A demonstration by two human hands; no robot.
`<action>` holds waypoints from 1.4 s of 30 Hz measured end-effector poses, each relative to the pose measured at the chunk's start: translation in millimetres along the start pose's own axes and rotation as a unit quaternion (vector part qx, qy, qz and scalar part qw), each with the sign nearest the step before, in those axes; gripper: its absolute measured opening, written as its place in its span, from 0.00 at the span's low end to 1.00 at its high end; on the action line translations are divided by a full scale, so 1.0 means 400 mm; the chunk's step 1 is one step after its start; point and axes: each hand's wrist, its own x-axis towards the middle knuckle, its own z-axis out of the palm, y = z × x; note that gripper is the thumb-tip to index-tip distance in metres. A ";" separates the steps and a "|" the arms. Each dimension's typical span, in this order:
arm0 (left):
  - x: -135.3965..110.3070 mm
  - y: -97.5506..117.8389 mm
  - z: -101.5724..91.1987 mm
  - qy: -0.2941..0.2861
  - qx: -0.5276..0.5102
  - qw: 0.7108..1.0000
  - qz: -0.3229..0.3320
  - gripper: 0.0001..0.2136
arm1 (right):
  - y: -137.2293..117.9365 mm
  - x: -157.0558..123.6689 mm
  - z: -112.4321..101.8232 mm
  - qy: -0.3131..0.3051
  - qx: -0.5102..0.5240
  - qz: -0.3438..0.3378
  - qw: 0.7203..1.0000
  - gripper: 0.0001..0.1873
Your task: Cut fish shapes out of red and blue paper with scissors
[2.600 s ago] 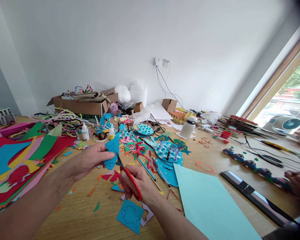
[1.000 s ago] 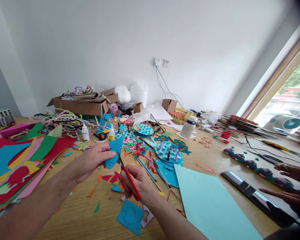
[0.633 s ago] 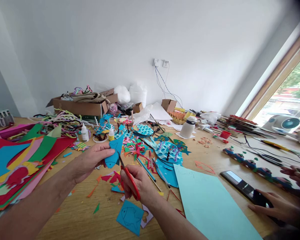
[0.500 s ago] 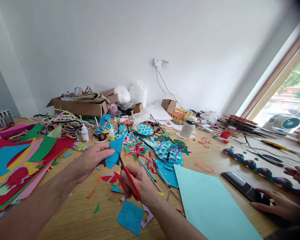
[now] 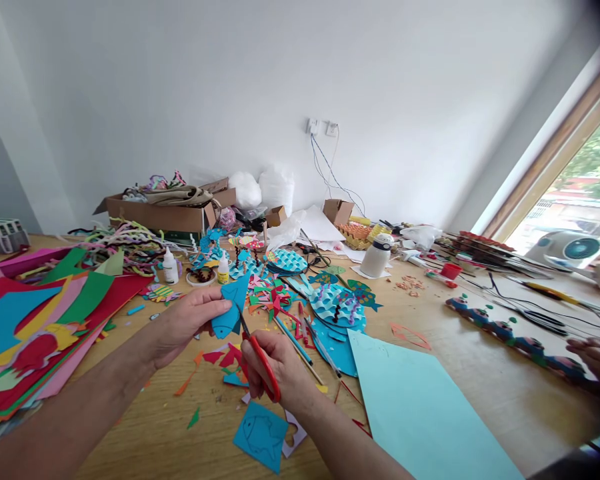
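Observation:
My left hand [image 5: 200,317] pinches a piece of blue paper [image 5: 229,319] on which a fish outline is drawn. Red-handled scissors [image 5: 266,368] are gripped in my right hand [image 5: 275,363], their blades at the right edge of that paper. Below my hands, a blue square with a drawn fish [image 5: 261,435] lies flat on the table, partly over a pale purple scrap [image 5: 295,433]. Small red and blue paper scraps [image 5: 230,360] are scattered between my wrists. To the right of my right hand lie a blue pencil [image 5: 294,340] and a pen [image 5: 325,348].
Coloured paper sheets [image 5: 25,320] are piled at the left. A large light-blue sheet [image 5: 420,400] covers the front right. Glue bottles [image 5: 170,267], fish-decorated blue crafts [image 5: 335,307] and a white flask [image 5: 377,257] stand farther back. Another person's hand [image 5: 597,360] is at the right edge.
The black phone at the right has left the table along with the other person's hand that touched it. My hands, the scissors and the paper have barely shifted.

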 end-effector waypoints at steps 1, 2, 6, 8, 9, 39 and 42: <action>0.000 0.000 0.000 0.000 0.001 1.000 0.001 0.10 | 0.000 0.000 0.000 0.000 -0.003 0.001 1.000 0.24; 0.001 0.000 0.001 0.000 0.003 1.000 0.002 0.10 | 0.000 0.001 -0.001 0.000 -0.006 0.002 1.000 0.24; 0.001 0.000 0.003 0.001 0.007 1.000 0.004 0.10 | 0.006 0.005 -0.003 0.002 -0.010 0.008 1.000 0.22; 0.000 0.000 0.004 0.000 0.009 1.000 0.002 0.10 | 0.009 0.007 -0.003 0.004 -0.007 0.005 1.000 0.21; -0.001 0.000 0.004 -0.002 0.010 1.000 0.002 0.10 | 0.010 0.007 -0.003 0.005 -0.005 0.003 1.000 0.21; -0.007 0.015 -0.006 -0.033 0.044 0.998 0.014 0.11 | 0.017 0.009 -0.003 0.012 -0.026 0.007 1.000 0.23; -0.006 0.016 -0.008 -0.039 0.046 0.998 0.011 0.10 | 0.016 0.008 -0.002 0.012 -0.026 0.008 1.000 0.24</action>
